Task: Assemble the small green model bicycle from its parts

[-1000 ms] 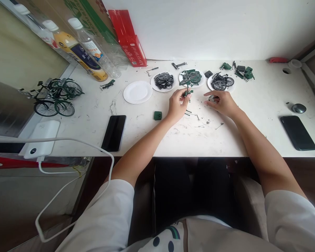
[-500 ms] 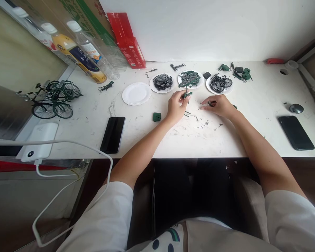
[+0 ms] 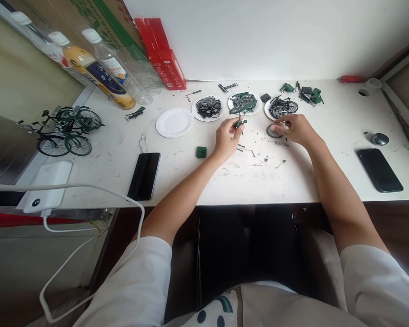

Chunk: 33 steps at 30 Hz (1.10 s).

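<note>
My left hand (image 3: 227, 138) is closed in a pinch on a small green bicycle part (image 3: 240, 122), held upright just above the white desk (image 3: 225, 177). My right hand (image 3: 297, 129) rests on the desk to the right, its fingers curled on a small model wheel (image 3: 273, 131) that lies flat. Behind both hands stand three paper plates with parts: black pieces (image 3: 207, 107), green frames (image 3: 244, 103) and spoked wheels (image 3: 282, 108). Small screws and pins (image 3: 266, 160) lie scattered between the hands.
An empty paper plate (image 3: 174, 122), a green block (image 3: 201, 152) and a black phone (image 3: 144, 175) lie left of the hands. Finished green model bicycles (image 3: 66, 131), bottles (image 3: 98, 75) and a red box (image 3: 162, 52) stand at the far left. Another phone (image 3: 380, 170) and a mouse (image 3: 379, 138) lie right.
My right hand has moved up and right from the loose screws to the small wheel near the wheel plate. The left hand keeps its pinch on the green part.
</note>
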Tool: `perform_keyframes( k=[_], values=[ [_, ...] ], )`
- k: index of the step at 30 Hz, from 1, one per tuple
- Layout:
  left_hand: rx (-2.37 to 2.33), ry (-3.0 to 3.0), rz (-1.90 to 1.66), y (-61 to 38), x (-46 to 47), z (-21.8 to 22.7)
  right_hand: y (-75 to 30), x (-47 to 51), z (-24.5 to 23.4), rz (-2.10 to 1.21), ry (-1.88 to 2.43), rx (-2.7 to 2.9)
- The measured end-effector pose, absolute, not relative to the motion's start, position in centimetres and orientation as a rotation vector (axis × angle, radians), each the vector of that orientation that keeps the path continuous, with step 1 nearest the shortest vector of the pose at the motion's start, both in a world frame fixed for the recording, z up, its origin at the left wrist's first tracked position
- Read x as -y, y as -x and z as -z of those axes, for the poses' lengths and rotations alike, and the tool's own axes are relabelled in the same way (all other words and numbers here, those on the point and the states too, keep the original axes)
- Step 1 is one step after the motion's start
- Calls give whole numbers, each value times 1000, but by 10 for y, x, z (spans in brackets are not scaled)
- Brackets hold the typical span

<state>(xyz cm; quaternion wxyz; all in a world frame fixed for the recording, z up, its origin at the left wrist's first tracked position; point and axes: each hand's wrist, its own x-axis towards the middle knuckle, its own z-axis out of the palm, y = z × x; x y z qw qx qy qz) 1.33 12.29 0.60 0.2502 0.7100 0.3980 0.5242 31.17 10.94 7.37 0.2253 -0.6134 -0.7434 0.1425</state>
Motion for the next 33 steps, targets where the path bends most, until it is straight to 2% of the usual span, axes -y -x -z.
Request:
perform_keyframes(
  k=[7, 15, 24, 33],
  values=[
    [-1098, -1942, -1413, -13, -126, -2, -312, -104, -78, -497, 1815, 2143],
    [-1070, -1914, -1440, -13, -125, -2, -303, -102, -80, -447, 1845, 2155],
    [-1094, -1913, -1435, -14, -125, -3, -295, -100, -80, -476, 1740, 2093],
    [-1123, -1913, -1403, -14, -123, -6, -299, -104, -81, -259, 1749, 2061]
  ],
)
